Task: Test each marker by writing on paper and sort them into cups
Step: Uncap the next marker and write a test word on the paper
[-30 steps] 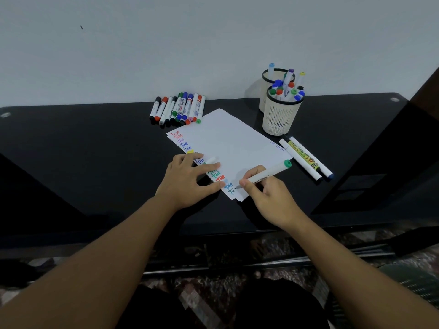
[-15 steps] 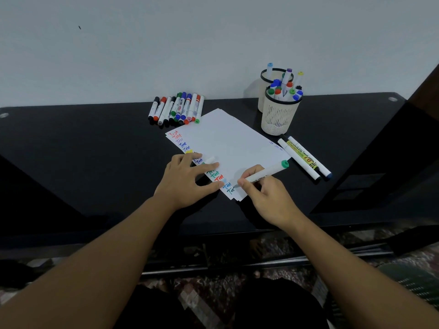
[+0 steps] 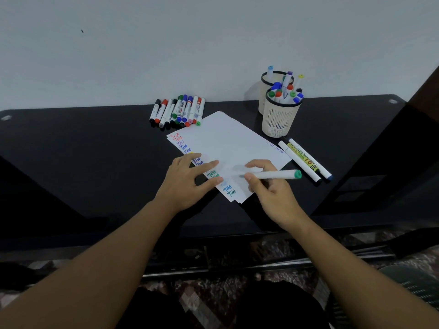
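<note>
Right hand (image 3: pixel 273 193) pinches green-capped marker (image 3: pixel 276 175), barrel near level, tip pointing 9 o'clock above paper (image 3: pixel 228 148). Left hand (image 3: pixel 187 184) flat, fingers spread, pressing paper's near-left edge beside column of coloured "Test" words. Two loose markers (image 3: pixel 306 161) at 3 o'clock of paper. Front cup (image 3: pixel 280 119) at 1 o'clock, full of markers; rear cup (image 3: pixel 276 78) just behind. Row of untested markers (image 3: pixel 178 112) at 11 o'clock on black table (image 3: pixel 83 150).

Black glossy table (image 3: pixel 71 162) against a pale wall (image 3: pixel 166 43)
</note>
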Motion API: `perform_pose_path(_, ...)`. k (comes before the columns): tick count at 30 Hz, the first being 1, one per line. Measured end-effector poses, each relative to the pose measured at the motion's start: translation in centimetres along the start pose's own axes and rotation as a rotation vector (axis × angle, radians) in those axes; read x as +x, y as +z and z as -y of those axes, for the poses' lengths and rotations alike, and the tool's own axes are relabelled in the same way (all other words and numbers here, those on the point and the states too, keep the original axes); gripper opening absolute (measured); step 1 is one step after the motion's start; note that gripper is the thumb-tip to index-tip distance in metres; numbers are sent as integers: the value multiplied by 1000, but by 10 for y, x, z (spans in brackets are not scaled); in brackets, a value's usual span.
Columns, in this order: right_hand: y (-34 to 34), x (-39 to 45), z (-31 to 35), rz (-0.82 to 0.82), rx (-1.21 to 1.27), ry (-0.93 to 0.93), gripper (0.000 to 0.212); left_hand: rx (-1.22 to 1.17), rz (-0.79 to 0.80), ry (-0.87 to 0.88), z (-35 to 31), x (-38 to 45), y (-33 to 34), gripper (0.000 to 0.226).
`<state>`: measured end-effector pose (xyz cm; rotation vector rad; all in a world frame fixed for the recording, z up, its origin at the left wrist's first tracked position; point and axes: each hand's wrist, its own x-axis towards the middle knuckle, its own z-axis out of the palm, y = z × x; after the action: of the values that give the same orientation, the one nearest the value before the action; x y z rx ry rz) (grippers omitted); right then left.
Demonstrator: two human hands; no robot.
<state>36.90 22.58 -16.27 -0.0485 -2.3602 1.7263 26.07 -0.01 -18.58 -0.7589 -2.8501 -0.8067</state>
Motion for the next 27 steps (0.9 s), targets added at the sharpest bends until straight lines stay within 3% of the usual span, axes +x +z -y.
perform_pose_path(5,-1,2,1,11,63,-12,18,-96,-68,-49,-3,3,-4,56)
perform_pose_path(9,-5,10,2,131,-64,7,69,-13,-68,-96,2,6,2,47)
perform_pose_path(11,-5,20,2,173,-89,90,77,0,-90,-73,5,7,5,37)
perform_pose_path(14,0,31,12,145,-44,101,61,8,-127,-33,7,7,6,27)
perform_pose_path(17,7,43,26,5,-9,68,35,7,-142,-17,6,7,5,23)
perform_pose_path(19,7,52,31,-13,-35,71,32,6,-145,0,6,7,4,21)
perform_pose_path(22,0,61,30,139,-382,50,45,-27,-172,16,7,7,3,20)
perform_pose_path(25,-8,64,25,221,-813,-29,25,-76,-205,-18,7,8,2,22)
perform_pose_path(27,-11,65,23,229,-913,-38,20,-85,-217,-3,6,8,1,23)
